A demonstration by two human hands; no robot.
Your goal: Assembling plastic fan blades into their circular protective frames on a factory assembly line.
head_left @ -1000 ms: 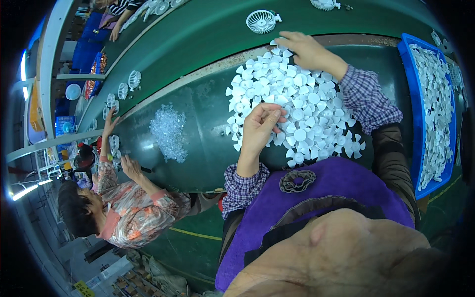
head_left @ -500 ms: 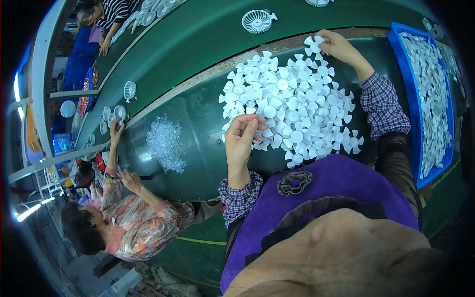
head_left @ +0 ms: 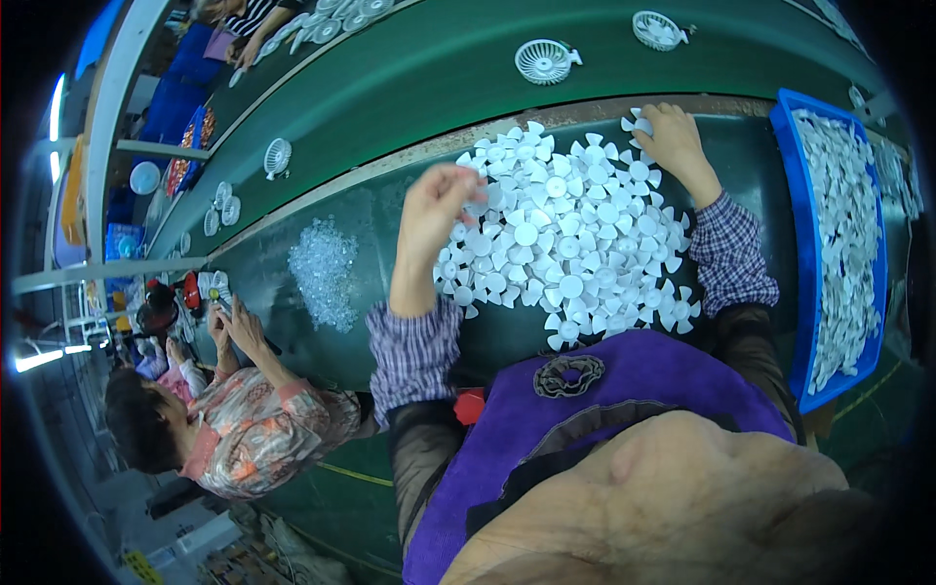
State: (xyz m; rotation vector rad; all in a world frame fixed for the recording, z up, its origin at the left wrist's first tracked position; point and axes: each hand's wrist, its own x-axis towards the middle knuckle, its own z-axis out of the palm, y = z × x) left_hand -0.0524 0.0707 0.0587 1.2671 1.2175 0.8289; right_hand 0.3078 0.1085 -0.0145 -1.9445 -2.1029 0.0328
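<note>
A big heap of white plastic fan blades lies on the dark green work surface before me. At the heap's far right corner, my right hand has its fingers closed on a white fan blade, partly hidden by the fingers. My left hand is raised over the heap's left edge with bent fingers. Motion smears its fingertips, so whether they hold anything is unclear.
White round fan housings sit on the green conveyor belt beyond a raised ledge. A blue tray full of white parts stands at right. Small clear pieces lie to the left, near a co-worker using both hands.
My left hand has moved from the heap's near left side up to its far left edge. The right hand still holds a fan blade. The co-worker's hand has drawn back from the conveyor.
</note>
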